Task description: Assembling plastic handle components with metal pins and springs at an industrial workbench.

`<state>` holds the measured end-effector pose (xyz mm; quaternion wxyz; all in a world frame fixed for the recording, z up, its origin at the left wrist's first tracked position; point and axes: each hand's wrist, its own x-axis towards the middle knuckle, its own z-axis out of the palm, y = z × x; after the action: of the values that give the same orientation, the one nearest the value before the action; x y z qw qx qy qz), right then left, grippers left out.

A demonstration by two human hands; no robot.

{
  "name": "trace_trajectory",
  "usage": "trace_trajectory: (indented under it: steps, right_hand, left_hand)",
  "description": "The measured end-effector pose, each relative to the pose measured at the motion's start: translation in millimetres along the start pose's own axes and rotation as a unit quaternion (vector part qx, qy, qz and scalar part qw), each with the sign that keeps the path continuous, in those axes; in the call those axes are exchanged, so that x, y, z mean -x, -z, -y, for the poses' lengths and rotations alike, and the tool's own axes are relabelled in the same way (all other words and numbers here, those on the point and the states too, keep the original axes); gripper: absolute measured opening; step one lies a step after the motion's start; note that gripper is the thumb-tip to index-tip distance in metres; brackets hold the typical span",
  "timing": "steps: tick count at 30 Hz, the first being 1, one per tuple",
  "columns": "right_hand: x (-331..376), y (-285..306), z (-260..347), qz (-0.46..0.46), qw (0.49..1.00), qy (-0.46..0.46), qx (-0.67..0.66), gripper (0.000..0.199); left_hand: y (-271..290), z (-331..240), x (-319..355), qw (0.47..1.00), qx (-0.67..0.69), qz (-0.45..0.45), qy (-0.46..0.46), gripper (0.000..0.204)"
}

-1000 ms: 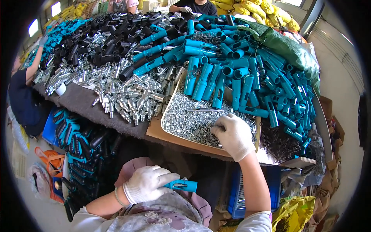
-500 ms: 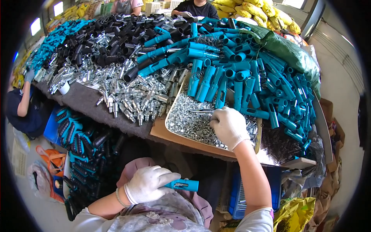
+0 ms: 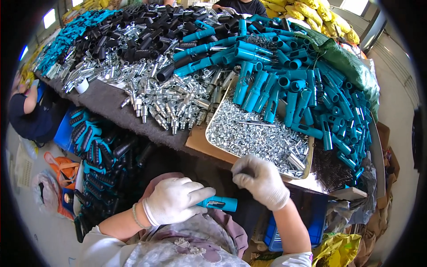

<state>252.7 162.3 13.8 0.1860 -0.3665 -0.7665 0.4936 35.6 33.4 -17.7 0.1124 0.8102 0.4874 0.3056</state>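
A short teal plastic handle tube (image 3: pixel 219 204) is gripped lying crosswise by the white-gloved left hand (image 3: pixel 172 201), its open end pointed toward the nearby white-gloved right hand (image 3: pixel 262 180), which is closed, seemingly pinching a small part.

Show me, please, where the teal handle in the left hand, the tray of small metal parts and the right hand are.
teal handle (image 3: pixel 223 204), head view, on the bare end sticking out of the glove.
tray (image 3: pixel 212 116), head view, on its left rim.
right hand (image 3: pixel 262 180), head view, on the back of the glove.

Left hand (image 3: pixel 173 201): gloved in white, closed in a grip, held near the lap.
Right hand (image 3: pixel 262 180): gloved, fingers curled, held close beside it.
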Motion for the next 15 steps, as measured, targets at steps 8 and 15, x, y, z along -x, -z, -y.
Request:
trace_trajectory:
  steps: [8, 15]
  right_hand:
    - [9, -28, 2, 0.059, 0.997, 0.019, 0.052, 0.016]
    - [16, -47, 3, 0.027, 0.959, 0.154, 0.236, 0.022]
  left_hand:
    - [-3, -7, 5, 0.996, -0.09, -0.01, -0.009, 0.059]
    - [-12, -3, 5, 0.994, -0.109, -0.014, -0.011, 0.066]
